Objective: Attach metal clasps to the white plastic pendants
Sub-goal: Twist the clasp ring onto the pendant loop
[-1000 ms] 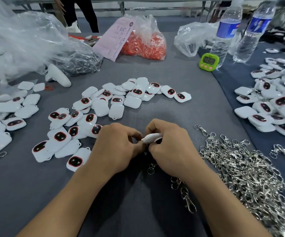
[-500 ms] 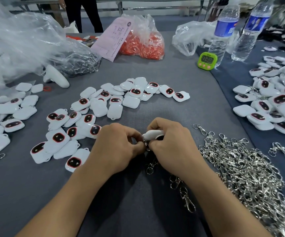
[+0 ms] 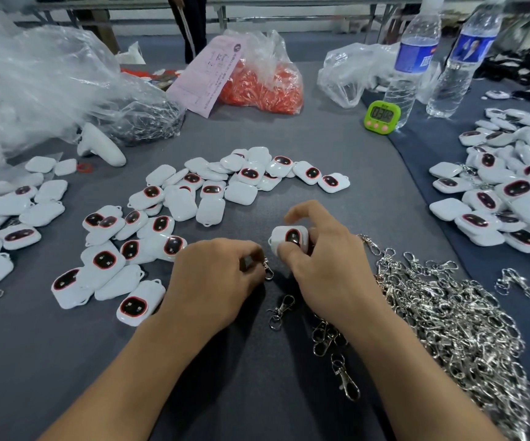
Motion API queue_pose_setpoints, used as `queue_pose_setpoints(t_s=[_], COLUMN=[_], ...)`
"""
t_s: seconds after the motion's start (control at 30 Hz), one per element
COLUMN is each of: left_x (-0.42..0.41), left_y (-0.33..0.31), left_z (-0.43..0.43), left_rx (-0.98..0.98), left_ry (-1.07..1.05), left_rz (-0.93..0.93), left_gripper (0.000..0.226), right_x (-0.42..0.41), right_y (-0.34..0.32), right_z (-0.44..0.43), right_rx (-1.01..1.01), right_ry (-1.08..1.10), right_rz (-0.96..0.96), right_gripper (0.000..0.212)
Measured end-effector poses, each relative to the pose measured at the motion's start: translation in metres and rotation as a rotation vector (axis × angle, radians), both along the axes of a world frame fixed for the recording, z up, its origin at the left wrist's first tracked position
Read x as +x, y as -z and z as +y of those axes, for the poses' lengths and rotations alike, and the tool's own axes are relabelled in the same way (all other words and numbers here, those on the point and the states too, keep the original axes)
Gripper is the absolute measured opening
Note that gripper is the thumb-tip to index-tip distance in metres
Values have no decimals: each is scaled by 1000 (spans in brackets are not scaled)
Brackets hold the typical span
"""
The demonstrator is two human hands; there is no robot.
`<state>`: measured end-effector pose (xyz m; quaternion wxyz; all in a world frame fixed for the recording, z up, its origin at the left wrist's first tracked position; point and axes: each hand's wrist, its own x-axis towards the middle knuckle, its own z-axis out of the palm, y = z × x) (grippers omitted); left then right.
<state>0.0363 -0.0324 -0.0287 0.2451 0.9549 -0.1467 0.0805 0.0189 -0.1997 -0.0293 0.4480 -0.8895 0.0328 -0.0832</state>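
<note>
Bare grey cloth (image 3: pixel 76 370) lies open near and left of the forearms; pendants (image 3: pixel 209 192) crowd the far and left sides, and a heap of metal clasps (image 3: pixel 448 319) fills the near right. In the gap between, the right hand (image 3: pixel 324 268) grasps one white pendant (image 3: pixel 290 239), dark face up, thumb on its near edge. The left hand (image 3: pixel 216 281), fingers curled, pinches a clasp (image 3: pixel 268 271) just beside it. At the far edge, a clear bag (image 3: pixel 267 81) holds orange pieces, another bag (image 3: pixel 152 119) holds metal parts. Two water bottles (image 3: pixel 414 58) and a green timer (image 3: pixel 381 117) stand far right, by a blue cloth (image 3: pixel 441 148) carrying more pendants.
</note>
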Motion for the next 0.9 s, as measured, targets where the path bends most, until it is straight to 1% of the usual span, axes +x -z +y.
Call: queue_pose_setpoints(t_s=[0.17,0.33,0.5,0.7,0.83,0.9], left_x=[2,3,3,1,1,1], left_y=[2,3,3,3,4,5], left_z=[3,3,3,2,2,3], left_rx=[-29,-47,-23,-37,-117,-208], left_ry=[42,38,30,-3,-37,-45], left_rz=[0,2,-10,-20,-16,-16], left_gripper=[6,17,5,11,8,7], right_x=[1,2,1,1,1,1], right_y=[-1,-2,-5,-4,-2,-2], right_z=[-2,-4,-5,-4,-2,-2], right_rx=[43,37,15,19,73,176], right_ry=[-34,-68,-87,-101,-95,-66], right_rz=[20,38,39,38,47,72], right_gripper=[14,14,11,11,11,13])
